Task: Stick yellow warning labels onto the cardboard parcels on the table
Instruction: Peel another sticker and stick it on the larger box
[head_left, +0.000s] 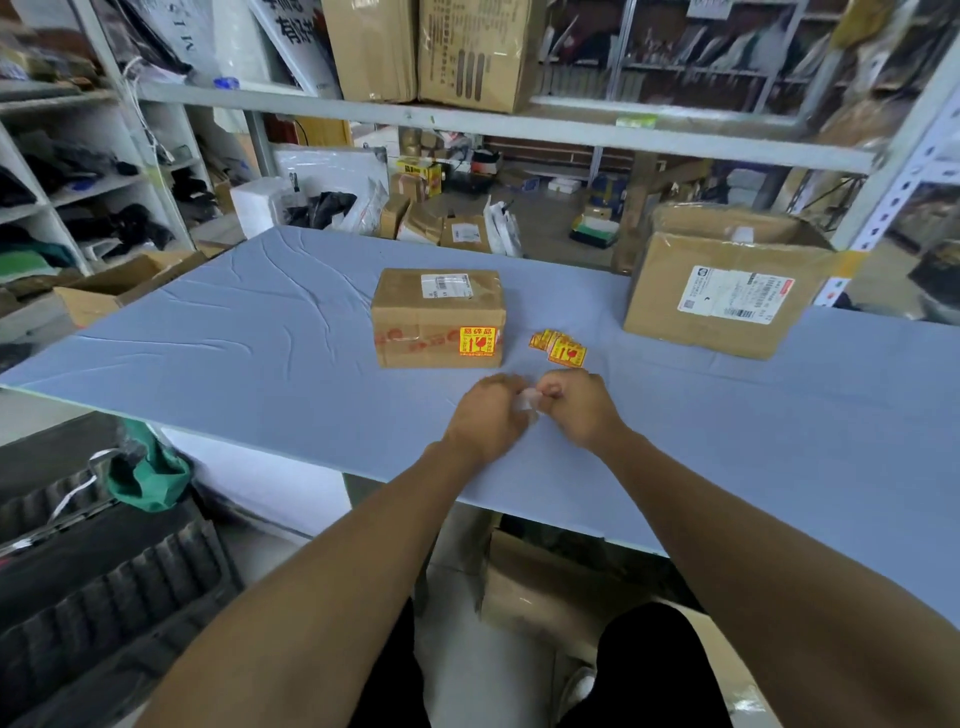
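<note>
Our left hand (485, 418) and right hand (579, 410) pinch a pale scrap (527, 402) between them, fingers curled on it, near the labels (561, 349) and labelled parcel (439, 319).

Pale scrap (529, 404) pinched between left hand (485, 418) and right hand (581, 410), frame centre: blurred, kind unreadable. Fingertips hidden. Shelf goods, upper right: smeared. White shipping slip (735, 294) print: too small.
</note>
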